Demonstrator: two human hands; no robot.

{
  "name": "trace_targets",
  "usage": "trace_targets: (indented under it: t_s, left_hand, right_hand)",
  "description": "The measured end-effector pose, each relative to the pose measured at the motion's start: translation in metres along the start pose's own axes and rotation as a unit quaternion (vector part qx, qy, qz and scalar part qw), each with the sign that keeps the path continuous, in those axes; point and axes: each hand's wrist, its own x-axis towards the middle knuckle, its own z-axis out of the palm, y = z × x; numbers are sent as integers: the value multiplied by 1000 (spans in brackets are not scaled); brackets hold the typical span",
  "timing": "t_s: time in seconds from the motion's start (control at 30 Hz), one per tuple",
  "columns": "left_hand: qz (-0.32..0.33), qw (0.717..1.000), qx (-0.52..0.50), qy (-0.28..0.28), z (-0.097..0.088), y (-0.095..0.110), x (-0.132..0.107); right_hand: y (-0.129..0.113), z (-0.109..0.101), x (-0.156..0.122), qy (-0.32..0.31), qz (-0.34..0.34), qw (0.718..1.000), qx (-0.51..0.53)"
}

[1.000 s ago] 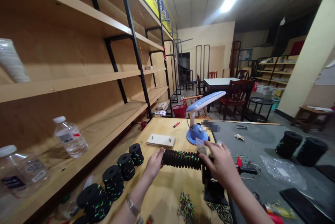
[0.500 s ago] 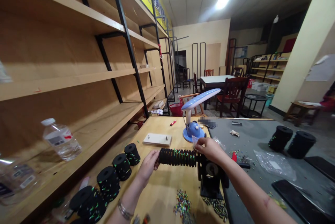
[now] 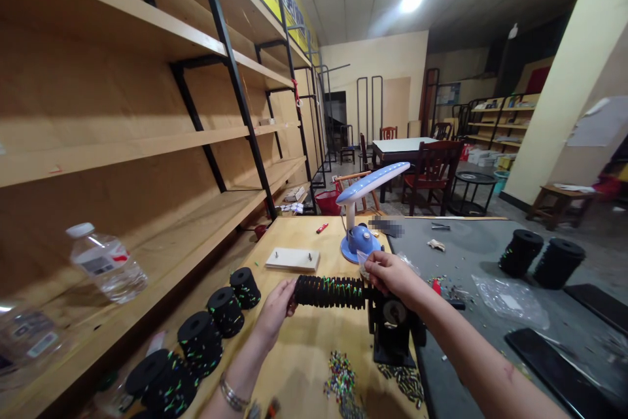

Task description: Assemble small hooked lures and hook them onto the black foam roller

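Observation:
A black ribbed roller (image 3: 330, 292), with green and orange bits along it, lies level across the middle of the view. My left hand (image 3: 279, 306) has its fingers closed around the roller's left end. The roller's right end meets a black bench device (image 3: 392, 331) standing on the wooden tabletop. My right hand (image 3: 392, 274) is closed in a pinch just above that end, its fingertips near a piece of clear plastic (image 3: 362, 259). Whatever the pinch holds is too small to make out. Below the roller lies a pile of small multicoloured pieces (image 3: 341, 373).
Several black spools (image 3: 199, 340) line the table's left side. Behind the hands stand a white block with two pins (image 3: 293, 259) and a blue lamp (image 3: 360, 242). On the grey mat (image 3: 456, 246) are two more spools (image 3: 521, 252) and a plastic bag (image 3: 510, 300). Wooden shelves (image 3: 122, 144) rise at left.
The whole view has shifted slightly. Both hands keep nearly the same places at the roller, and its visible side shows less orange than before.

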Motion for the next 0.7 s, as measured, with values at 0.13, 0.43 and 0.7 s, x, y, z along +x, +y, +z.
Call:
trace_targets:
  t_s: [0.13, 0.43, 0.7]
  left_hand:
    - [-2, 1000, -5, 1, -1, -1, 1]
    - [2, 1000, -9, 6, 2, -1, -1]
    - [11, 1000, 2, 6, 3, -3, 1]
  right_hand:
    - [-9, -4, 1, -23, 12, 999, 44]
    - [-43, -8, -14, -96, 17, 988, 123]
    - [-69, 3, -34, -132, 11, 979, 157]
